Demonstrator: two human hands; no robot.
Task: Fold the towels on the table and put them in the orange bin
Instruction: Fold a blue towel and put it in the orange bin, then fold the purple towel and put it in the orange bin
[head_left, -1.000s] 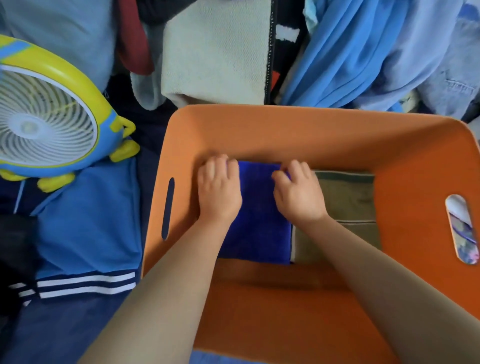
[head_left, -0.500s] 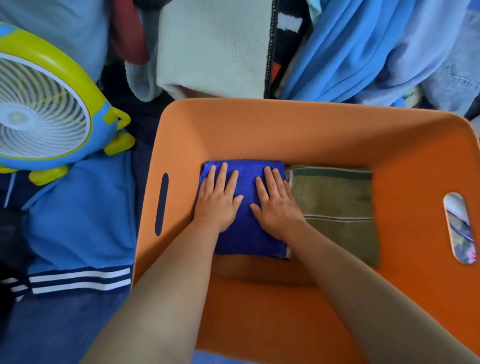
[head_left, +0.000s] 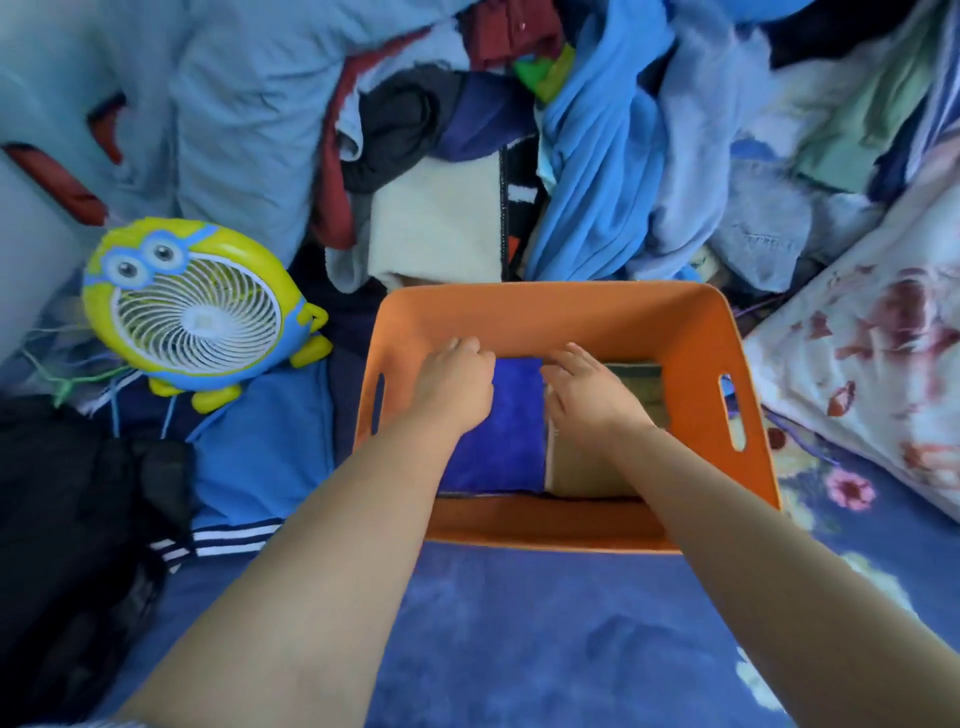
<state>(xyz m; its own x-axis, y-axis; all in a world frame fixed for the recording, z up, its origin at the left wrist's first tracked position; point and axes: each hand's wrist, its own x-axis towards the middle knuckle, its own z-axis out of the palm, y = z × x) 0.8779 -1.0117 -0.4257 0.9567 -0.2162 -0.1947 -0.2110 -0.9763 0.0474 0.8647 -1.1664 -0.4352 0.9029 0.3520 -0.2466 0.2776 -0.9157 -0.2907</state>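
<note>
Both our arms reach into orange bin (head_left: 748, 395). Folded blue towel (head_left: 498, 441) lies inside, olive towel (head_left: 587, 467) beside it. Left hand (head_left: 454, 382) curled over towel's far-left edge; right hand (head_left: 589, 392) w/ fingers relaxed. Clothes pile (head_left: 597, 156) beyond.

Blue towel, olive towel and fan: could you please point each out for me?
Blue towel (head_left: 498, 441), head view, bare middle between the arms.
Olive towel (head_left: 631, 382), head view, far end.
Fan (head_left: 200, 319), head view, white grille centre.
</note>
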